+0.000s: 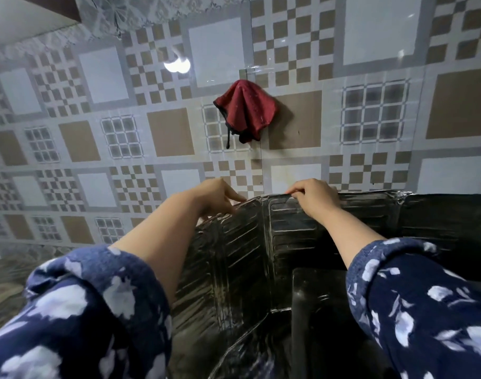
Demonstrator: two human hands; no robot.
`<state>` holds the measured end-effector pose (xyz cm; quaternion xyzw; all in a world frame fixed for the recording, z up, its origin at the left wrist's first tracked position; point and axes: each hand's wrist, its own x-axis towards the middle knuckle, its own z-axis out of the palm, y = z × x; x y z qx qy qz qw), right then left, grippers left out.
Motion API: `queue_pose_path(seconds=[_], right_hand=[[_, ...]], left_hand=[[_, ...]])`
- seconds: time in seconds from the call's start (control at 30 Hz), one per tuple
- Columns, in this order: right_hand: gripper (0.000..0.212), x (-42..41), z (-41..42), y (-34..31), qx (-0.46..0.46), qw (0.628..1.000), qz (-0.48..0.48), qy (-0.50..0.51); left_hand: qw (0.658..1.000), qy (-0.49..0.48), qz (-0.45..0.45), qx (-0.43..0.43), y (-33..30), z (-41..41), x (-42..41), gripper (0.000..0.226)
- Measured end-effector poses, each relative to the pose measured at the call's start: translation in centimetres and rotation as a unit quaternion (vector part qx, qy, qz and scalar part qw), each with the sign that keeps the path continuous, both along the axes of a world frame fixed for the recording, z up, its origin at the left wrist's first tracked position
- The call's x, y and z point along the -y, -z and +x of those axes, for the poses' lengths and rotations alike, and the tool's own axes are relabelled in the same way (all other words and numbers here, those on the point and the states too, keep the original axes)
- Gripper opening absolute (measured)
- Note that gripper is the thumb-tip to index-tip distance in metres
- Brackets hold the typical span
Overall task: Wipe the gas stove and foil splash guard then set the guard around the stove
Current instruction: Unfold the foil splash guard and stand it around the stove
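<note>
The foil splash guard (247,255) stands upright in front of the tiled wall, dark and ribbed, folded into panels that bend around the stove. My left hand (217,196) pinches its top edge at the left fold. My right hand (313,196) grips the top edge of the middle panel. The gas stove (315,291) shows only as a dark flat shape inside the guard, low in the view between my arms.
A red cloth (244,110) hangs on the patterned tile wall (97,132) above the guard. A lace-trimmed shelf edge (37,28) juts out at the top left. The countertop (4,280) shows at the left edge.
</note>
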<state>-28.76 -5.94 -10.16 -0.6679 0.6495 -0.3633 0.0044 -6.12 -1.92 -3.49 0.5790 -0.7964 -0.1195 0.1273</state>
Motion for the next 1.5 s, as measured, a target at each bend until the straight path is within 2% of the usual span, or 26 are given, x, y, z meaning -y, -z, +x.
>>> queue_pose_path(seconds=[0.07,0.17,0.33,0.47,0.6,0.77,1.0,1.13,1.23,1.4,1.5], right_hand=[[0.021,-0.3,0.8,-0.2,-0.034,0.999,-0.005,-0.020],[0.022,-0.5,2.3,0.0,-0.010,0.997,-0.007,-0.081],[0.020,-0.2,2.9,0.1,-0.005,0.998,-0.005,-0.060],[0.023,0.0,2.5,-0.4,-0.008,0.999,0.007,-0.036],[0.026,-0.1,2.0,0.0,-0.003,1.000,0.003,-0.012],[0.026,-0.3,1.7,0.8,-0.003,1.000,-0.021,-0.010],[0.031,-0.3,1.1,0.7,-0.034,0.999,0.004,-0.027],[0.037,-0.7,1.1,0.5,-0.034,0.999,0.012,-0.021],[0.038,-0.8,1.1,-0.3,-0.020,1.000,0.012,-0.016],[0.037,-0.6,1.5,0.7,-0.016,1.000,0.007,-0.005],[0.036,-0.5,1.4,0.9,-0.023,1.000,-0.003,-0.002]], left_hand=[[1.000,-0.012,0.006,-0.021,0.1,0.7,-0.1,0.037],[0.999,-0.011,-0.025,-0.018,0.8,0.9,-0.3,0.037],[0.999,-0.007,-0.015,-0.047,1.0,0.4,-1.5,0.037],[0.994,-0.006,0.023,-0.107,0.9,-1.2,-2.1,0.037],[0.989,-0.011,0.015,-0.150,1.4,-2.9,-2.4,0.034],[0.974,-0.030,0.025,-0.225,2.3,-3.4,-2.7,0.031],[0.955,-0.045,0.039,-0.290,3.1,-3.8,-3.6,0.028],[0.925,-0.050,0.079,-0.369,3.4,-4.6,-4.7,0.029],[0.912,-0.064,0.086,-0.397,3.1,-5.1,-4.9,0.030],[0.901,-0.081,0.083,-0.418,3.7,-5.6,-5.1,0.031],[0.926,-0.089,0.055,-0.363,3.8,-5.4,-4.9,0.031]])
